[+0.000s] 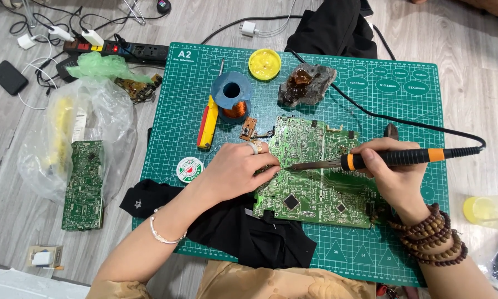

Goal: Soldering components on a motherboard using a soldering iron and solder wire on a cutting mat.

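Seen from the head camera, a person works over a large green circuit board (315, 177) that lies on a green cutting mat (404, 94), right of the mat's middle and reaching toward its near edge. The right hand (393, 169) is clamped around the black and orange handle of a soldering iron (370, 160), held level, its metal tip touching the board near the board's left edge; the iron's black cord (415, 124) runs off toward the mat's right edge and loops back across its far side. The left hand (240, 166), wearing a ring and a thin bracelet, rests on the board's left edge with its fingers drawn together just beside the iron's tip; whether they pinch anything cannot be told. Strings of brown beads (434, 238) wrap the right wrist. Toward the mat's far edge stand a spool of copper wire (233, 99), a round yellow tin (264, 63) and a lump of amber rosin (304, 83); a red and yellow tool (207, 122) lies just left of the spool. A small round tin (189, 169) sits near the mat's left edge, a black cloth (243, 227) spreads over its near edge. Off the mat to the left, a second green board (83, 185) lies partly inside a clear plastic bag (102, 122), with a black power strip (121, 50) beyond it
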